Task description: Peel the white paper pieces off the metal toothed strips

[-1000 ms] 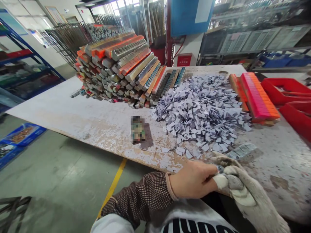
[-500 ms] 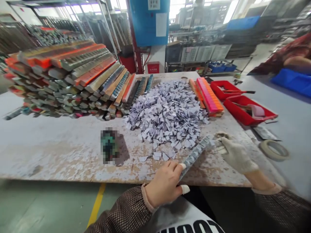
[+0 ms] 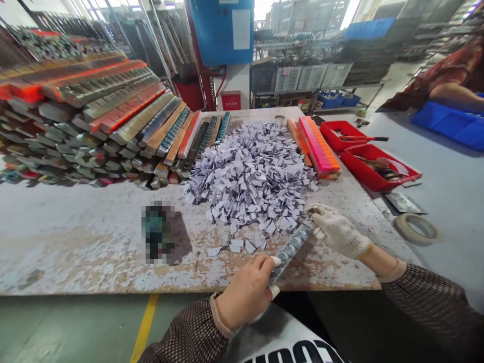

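Note:
A grey bar (image 3: pixel 289 252) with a row of notches and small pale pieces along it slants up and to the right over the table's front edge. Its near end is gripped by my left hand (image 3: pixel 245 290), which has white covers on the thumb and a fingertip. At the bar's far end is my right hand (image 3: pixel 338 232) in a white knitted glove, fingers drawn together. Whatever lies between those fingers is hidden. Just beyond the bar spreads a big heap of small whitish flat pieces (image 3: pixel 253 176), a few of them loose (image 3: pixel 237 245) in front.
Many bars are stacked (image 3: pixel 94 116) at the left. Pink and orange blocks (image 3: pixel 317 146), red trays (image 3: pixel 380 169) and a tape roll (image 3: pixel 416 228) lie on the right. A blurred-out object (image 3: pixel 157 232) stands left of the heap. Another person's arm (image 3: pixel 454 96) rests by a blue bin (image 3: pixel 446 123).
My right hand has moved left and in to the bar's far end, from a spot just beyond it. My left hand keeps its hold. The whole view has shifted slightly.

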The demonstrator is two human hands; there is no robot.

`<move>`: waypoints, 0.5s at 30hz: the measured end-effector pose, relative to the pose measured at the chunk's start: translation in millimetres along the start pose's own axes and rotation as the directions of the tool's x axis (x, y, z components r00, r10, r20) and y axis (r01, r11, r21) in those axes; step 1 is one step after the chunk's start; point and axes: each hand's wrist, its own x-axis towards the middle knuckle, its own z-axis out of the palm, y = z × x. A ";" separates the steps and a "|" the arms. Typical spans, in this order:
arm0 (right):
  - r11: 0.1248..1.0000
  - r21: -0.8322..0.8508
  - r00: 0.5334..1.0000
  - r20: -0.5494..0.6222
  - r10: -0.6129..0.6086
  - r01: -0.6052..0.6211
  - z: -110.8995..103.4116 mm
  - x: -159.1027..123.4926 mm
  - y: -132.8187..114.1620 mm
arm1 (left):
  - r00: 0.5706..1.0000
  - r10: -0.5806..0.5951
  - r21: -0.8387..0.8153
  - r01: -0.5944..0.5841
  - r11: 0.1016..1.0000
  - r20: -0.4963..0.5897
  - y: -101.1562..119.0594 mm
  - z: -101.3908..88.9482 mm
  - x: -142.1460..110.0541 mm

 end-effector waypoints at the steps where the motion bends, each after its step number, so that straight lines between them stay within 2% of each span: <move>1: 1.000 -0.012 1.000 0.003 -0.003 0.003 1.4 -0.8 0.9 | 1.000 0.003 -0.009 -0.003 1.000 0.004 -0.8 -0.2 0.3; 6: 0.998 -0.053 0.996 0.081 -0.038 0.042 2.1 4.2 -1.3 | 0.999 0.037 -0.020 -0.037 0.999 0.006 -3.8 -1.0 2.1; 11: 0.994 -0.054 0.979 0.183 -0.089 0.100 1.2 19.3 4.5 | 0.998 0.056 0.076 -0.057 0.995 0.017 -1.0 -0.7 -1.0; 15: 0.994 -0.061 0.984 0.155 -0.085 0.096 2.1 16.8 4.8 | 0.997 0.062 0.059 -0.059 0.997 -0.053 -6.4 -7.3 -8.0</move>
